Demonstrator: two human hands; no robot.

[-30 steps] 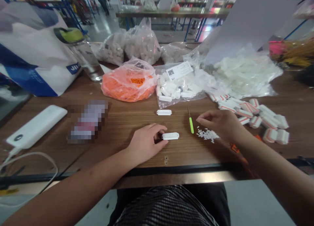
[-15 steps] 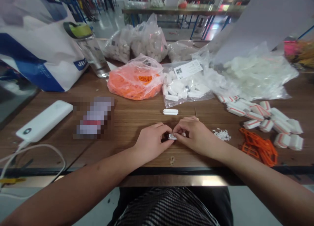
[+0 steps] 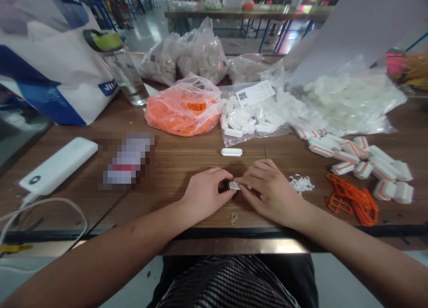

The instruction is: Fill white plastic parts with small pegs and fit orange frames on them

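A small white plastic housing (image 3: 233,186) is pinched at its left end between the thumb and fingers of my left hand (image 3: 205,190). The fingers of my right hand (image 3: 272,190) are closed over the housing's right end and hide part of it. Just beyond both hands lies a similar white plastic housing (image 3: 231,152) on the table. To the right of my right hand is a small heap of tiny white pieces (image 3: 301,183). Thin orange plastic frames (image 3: 356,203) lie tangled further right.
White blocks with orange stripes (image 3: 347,158) are scattered at the right. Behind are an orange-filled bag (image 3: 182,109), a clear bag of white parts (image 3: 247,116) and a bag of pale pieces (image 3: 347,98). A bottle (image 3: 129,76), power bank (image 3: 58,163) and pixelated object (image 3: 129,158) stand left.
My right hand's fingers have shifted and straightened slightly over the white housing. My left hand keeps its pinch in nearly the same place.
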